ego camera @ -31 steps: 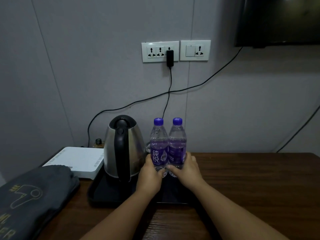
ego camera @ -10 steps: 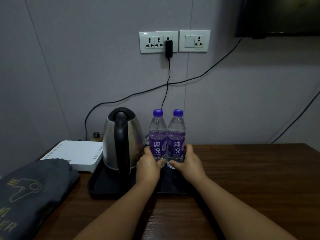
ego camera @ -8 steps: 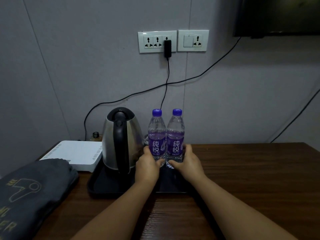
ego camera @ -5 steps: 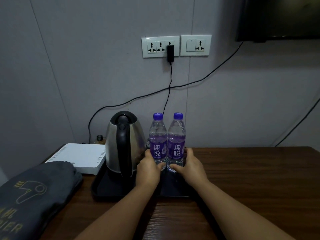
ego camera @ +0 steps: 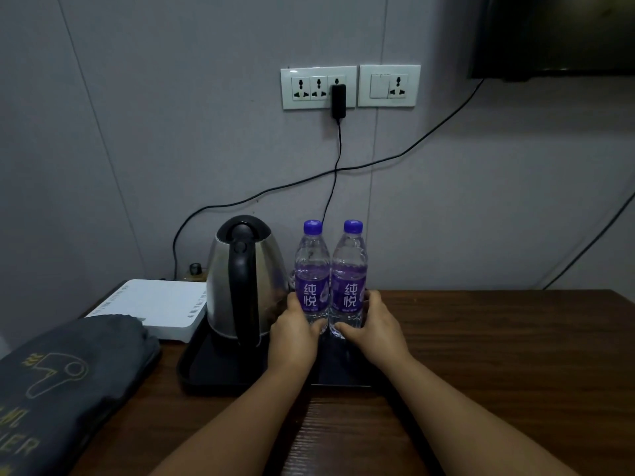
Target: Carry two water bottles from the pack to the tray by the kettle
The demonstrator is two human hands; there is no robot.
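Two clear water bottles with purple caps and purple labels stand upright and side by side on the black tray (ego camera: pixel 220 379), just right of the steel kettle (ego camera: pixel 244 280). My left hand (ego camera: pixel 295 334) wraps the lower part of the left bottle (ego camera: pixel 311 269). My right hand (ego camera: pixel 374 329) wraps the lower part of the right bottle (ego camera: pixel 349 269). The bottles touch each other and their bases are hidden behind my fingers. No pack is in view.
A white router box (ego camera: pixel 154 307) lies left of the kettle, and a dark grey hair-dryer bag (ego camera: pixel 62 383) lies at the near left. Cables hang down the wall from the sockets (ego camera: pixel 319 87). The brown wooden table (ego camera: pixel 508 355) stretches to the right.
Both hands stay wrapped on the bottles on the tray. Over the three seconds the labels have turned to face me. Only my head has shifted slightly.
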